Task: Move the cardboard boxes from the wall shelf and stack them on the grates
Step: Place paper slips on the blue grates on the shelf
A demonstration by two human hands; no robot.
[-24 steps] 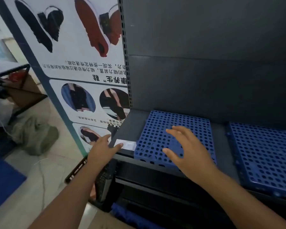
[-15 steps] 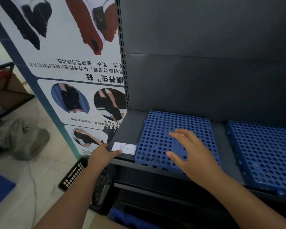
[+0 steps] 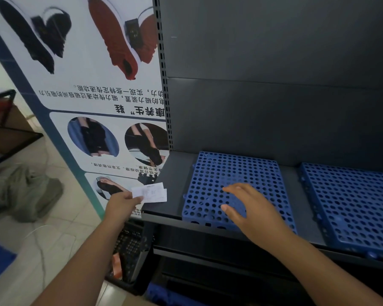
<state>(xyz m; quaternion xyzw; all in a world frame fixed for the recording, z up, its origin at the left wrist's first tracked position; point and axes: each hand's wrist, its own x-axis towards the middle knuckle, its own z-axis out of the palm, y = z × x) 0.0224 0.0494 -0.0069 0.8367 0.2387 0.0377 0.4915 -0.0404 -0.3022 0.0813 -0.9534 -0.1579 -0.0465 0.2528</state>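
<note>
Two blue perforated plastic grates lie on a dark metal shelf [image 3: 173,191]: the left grate [image 3: 234,171] and the right grate [image 3: 349,199], partly cut off at the frame edge. My right hand [image 3: 250,208] rests flat on the left grate with fingers spread. My left hand [image 3: 122,205] pinches a small white paper slip [image 3: 152,192], lifted just off the shelf's front left corner. No cardboard boxes are in view.
A large shoe poster [image 3: 93,102] stands at the shelf's left end. A black plastic basket [image 3: 131,246] sits on the floor below the shelf corner. Grey cloth [image 3: 24,191] lies on the tiled floor at left. A dark back panel [image 3: 274,85] rises behind the shelf.
My left hand reached the white slip on the shelf corner, took hold of it and lifted it toward the left. My right hand stayed on the left grate.
</note>
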